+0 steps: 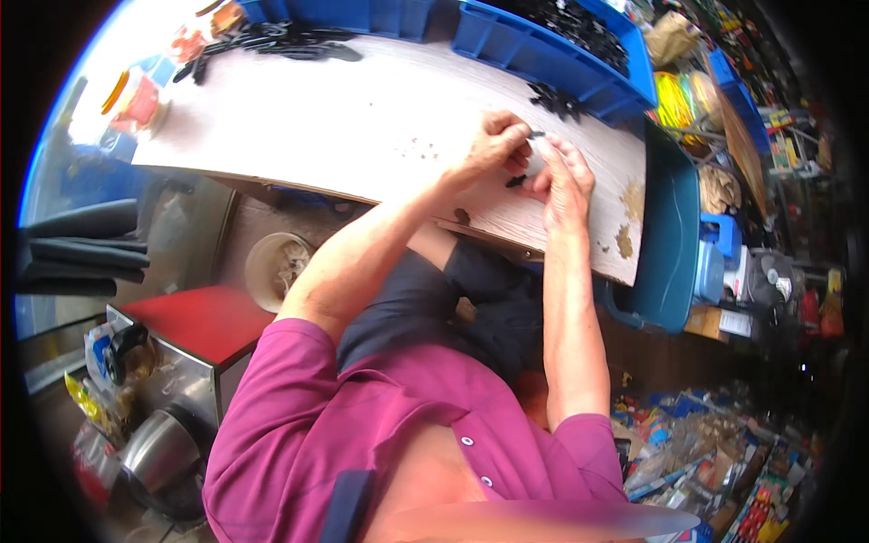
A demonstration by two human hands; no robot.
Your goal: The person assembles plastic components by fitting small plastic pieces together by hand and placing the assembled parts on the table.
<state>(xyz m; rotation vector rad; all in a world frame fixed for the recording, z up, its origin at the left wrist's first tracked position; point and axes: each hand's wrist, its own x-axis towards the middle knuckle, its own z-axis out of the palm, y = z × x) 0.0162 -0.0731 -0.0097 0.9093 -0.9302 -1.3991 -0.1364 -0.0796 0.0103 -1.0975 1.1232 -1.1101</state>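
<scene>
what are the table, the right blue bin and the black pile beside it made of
Table: likely matte laminate; streaky woodgrain. Right blue bin: probably moulded plastic, slight sheen; ribbed walls. Black pile: perhaps dull plastic; uniformly dark, too small to tell.

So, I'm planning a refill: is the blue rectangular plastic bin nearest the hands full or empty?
Not empty: small black pieces lie inside the blue rectangular plastic bin. How full, I cannot tell: it's cropped.

The left hand [502, 145] and right hand [566, 181] are partly hiding a dark piece [536, 135]. The top edge is cutting off a blue bin [529, 59].
</scene>
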